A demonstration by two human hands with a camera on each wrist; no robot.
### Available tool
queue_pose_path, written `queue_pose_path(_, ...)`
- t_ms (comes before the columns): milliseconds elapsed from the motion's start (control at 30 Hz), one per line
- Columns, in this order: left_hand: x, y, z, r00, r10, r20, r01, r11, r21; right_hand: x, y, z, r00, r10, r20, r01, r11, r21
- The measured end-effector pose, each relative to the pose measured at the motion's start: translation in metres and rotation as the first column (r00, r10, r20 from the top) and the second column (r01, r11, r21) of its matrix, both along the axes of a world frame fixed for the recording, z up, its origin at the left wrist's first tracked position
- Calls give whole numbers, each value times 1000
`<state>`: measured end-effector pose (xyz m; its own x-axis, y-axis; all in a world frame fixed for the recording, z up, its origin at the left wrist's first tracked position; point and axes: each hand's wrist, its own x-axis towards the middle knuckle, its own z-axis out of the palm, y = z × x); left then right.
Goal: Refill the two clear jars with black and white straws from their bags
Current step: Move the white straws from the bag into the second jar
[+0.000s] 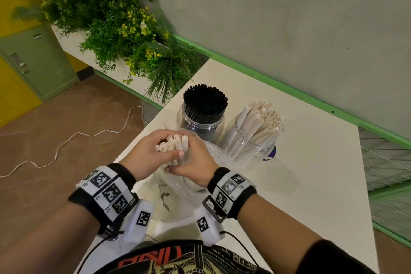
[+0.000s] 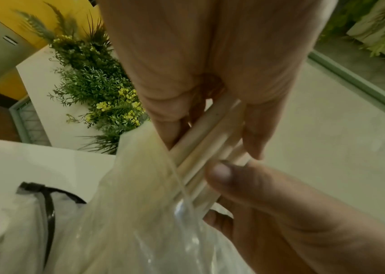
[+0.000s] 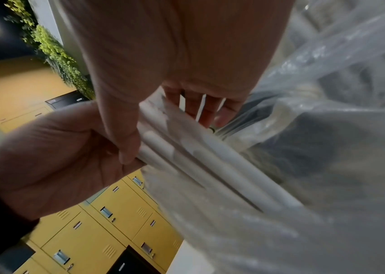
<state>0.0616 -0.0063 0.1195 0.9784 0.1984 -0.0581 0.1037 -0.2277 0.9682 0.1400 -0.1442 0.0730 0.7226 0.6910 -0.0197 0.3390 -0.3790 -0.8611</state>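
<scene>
Both hands hold one bundle of white straws [image 1: 175, 143] that sticks up out of a clear plastic bag [image 1: 191, 187] at the table's near edge. My left hand [image 1: 146, 151] wraps the bundle from the left, and my right hand [image 1: 195, 162] pinches it from the right with the thumb in front. Close up, the left fingers [image 2: 170, 115] curl round the straws [image 2: 210, 140] above the bag [image 2: 140, 213]. The right hand [image 3: 182, 77] grips the straws [image 3: 187, 148] through the plastic [image 3: 316, 139]. Behind stand a jar of black straws [image 1: 203, 113] and a jar of white straws [image 1: 253, 138].
The white table [image 1: 300, 184] ends near my body and at the left, by the wall's green rail [image 1: 289, 89]. Leafy plants [image 1: 124, 35] stand at the far left corner. A white cable [image 1: 77, 138] lies on the floor beside green and yellow lockers [image 1: 37, 62].
</scene>
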Motion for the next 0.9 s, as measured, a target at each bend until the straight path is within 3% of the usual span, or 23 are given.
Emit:
queue_pose_path(333, -2, 4, -3, 989, 124, 85, -136, 979, 152, -4, -11, 14, 989, -74, -125, 90, 988, 122)
queue_pose_path(500, 2, 3, -9, 975, 158, 158, -211, 884, 417, 1, -16, 17, 989, -53, -135, 68, 992, 107)
queue_pose_path(567, 5, 4, -10, 981, 117, 153, -170, 900, 401, 2, -16, 19, 990, -42, -137, 60, 989, 132)
queue_pose_path(667, 8, 3, -9, 993, 17, 113, -42, 974, 224, 1, -13, 21, 995, -30, -96, 44, 988, 146)
queue_pose_path(733, 8, 0, -6, 993, 9, 116, -29, 985, 169, 1, -10, 19, 997, -24, -73, 34, 991, 129)
queue_pose_path(900, 6, -1, -8, 989, 23, 147, -56, 972, 228, 3, -20, 19, 982, -51, -180, 85, 979, 183)
